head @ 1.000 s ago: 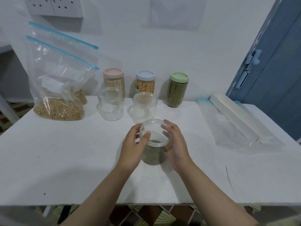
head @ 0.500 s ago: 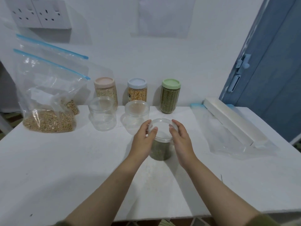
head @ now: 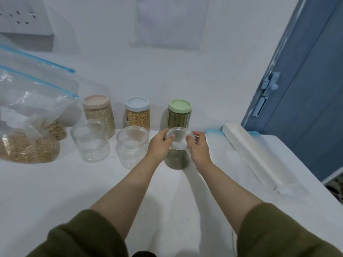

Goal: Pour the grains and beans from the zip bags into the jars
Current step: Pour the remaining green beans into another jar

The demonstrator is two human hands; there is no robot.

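A: Both hands are on the clear jar with the green grains in its bottom; the left hand and right hand pinch the rim of its clear lid from either side, fingers curled round the edge

B: And where is the jar?

A: Standing on the white surface, just in front of the green-lidded jar, with two empty clear jars to its left

B: What could go wrong, in your view?

A: If the lid goes on crooked it may seem closed and pop off later, spilling grains. Pressing unevenly could tip the light jar toward the empty jar beside it

B: Anything left to pour?

A: Yes, I'd say so: the zip bag at the left holds tan beans, and a second bag stands behind it. Their tall slack tops could flop and scatter beans past a jar mouth
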